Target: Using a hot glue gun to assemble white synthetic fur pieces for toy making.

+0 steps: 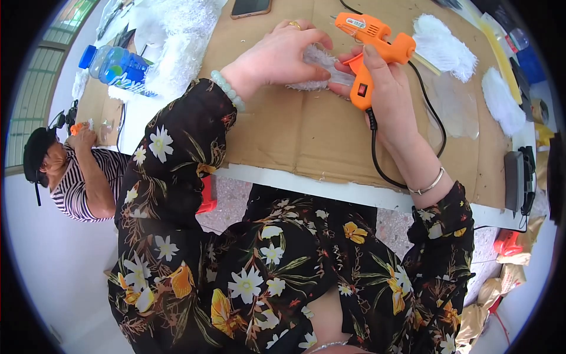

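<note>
My right hand (386,85) is closed round the handle of an orange hot glue gun (364,74), whose nozzle points to the upper left. A black cord runs down from its handle. With curled fingers, my left hand (283,56) grips a small piece of white fluffy fabric (318,66), thumb on the near side and fingers on the far side. Fingertips of my right hand also touch this piece from the right, behind the glue gun. Both hands are over the brown cardboard (277,138) on the table.
White fluffy pieces (443,47) and a clear plastic sheet (454,109) lie at the right. A blue-capped bottle (118,68) lies by a white fluffy heap (183,47) at left. A phone (250,7) is at the far edge. Another person (82,177) works at the left.
</note>
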The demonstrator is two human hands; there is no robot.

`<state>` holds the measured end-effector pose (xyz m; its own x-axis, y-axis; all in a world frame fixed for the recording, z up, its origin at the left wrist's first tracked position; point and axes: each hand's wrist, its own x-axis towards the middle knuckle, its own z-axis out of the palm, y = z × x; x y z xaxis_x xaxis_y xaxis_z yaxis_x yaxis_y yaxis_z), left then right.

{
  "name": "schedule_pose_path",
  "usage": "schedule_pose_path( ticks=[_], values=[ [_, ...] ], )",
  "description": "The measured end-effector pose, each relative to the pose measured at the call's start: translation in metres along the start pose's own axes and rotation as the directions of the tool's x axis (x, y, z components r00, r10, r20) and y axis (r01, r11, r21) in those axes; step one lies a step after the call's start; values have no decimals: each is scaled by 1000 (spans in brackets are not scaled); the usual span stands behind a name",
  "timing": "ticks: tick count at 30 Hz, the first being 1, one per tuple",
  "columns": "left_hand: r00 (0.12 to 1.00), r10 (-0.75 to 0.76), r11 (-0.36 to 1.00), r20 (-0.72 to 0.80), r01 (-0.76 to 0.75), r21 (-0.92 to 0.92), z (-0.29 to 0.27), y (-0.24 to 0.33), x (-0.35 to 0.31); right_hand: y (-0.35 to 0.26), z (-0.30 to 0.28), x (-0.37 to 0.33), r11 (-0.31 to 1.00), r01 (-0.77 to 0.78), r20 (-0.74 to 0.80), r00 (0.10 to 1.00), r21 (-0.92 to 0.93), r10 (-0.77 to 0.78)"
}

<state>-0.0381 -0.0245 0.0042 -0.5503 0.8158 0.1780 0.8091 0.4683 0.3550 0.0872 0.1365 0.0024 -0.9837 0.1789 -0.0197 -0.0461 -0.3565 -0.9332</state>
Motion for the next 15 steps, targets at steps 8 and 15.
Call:
schedule_pose_path(
  ticks=[8,15],
  values=[
    [997,-74,954,34,81,-289,-10,-16,10,-4,-6,3,1000,-4,-23,1000,20,4],
    [896,-148,929,-418,-20,-370,-33,-30,12,-3,-9,6,996,86,-45,995,-29,-87]
  ],
)
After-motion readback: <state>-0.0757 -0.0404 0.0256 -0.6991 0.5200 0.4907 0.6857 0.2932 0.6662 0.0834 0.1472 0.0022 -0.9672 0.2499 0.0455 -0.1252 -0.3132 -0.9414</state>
